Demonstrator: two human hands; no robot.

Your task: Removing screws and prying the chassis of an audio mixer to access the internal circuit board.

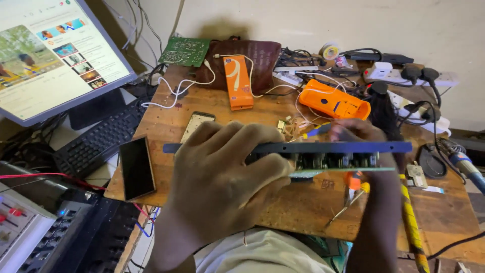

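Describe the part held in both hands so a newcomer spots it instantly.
Start at the wooden workbench right of the monitor. Above its front edge, the left hand and right hand hold a long blue panel edge-on, with a green circuit board beneath it. Unlike the orange multimeter and orange power bank behind, it is thin, dark blue and off the table.

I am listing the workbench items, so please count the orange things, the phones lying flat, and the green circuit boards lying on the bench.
Orange things: 2, the power bank and the meter
Phones lying flat: 2, dark one, light one
Green circuit boards: 1
Total: 5
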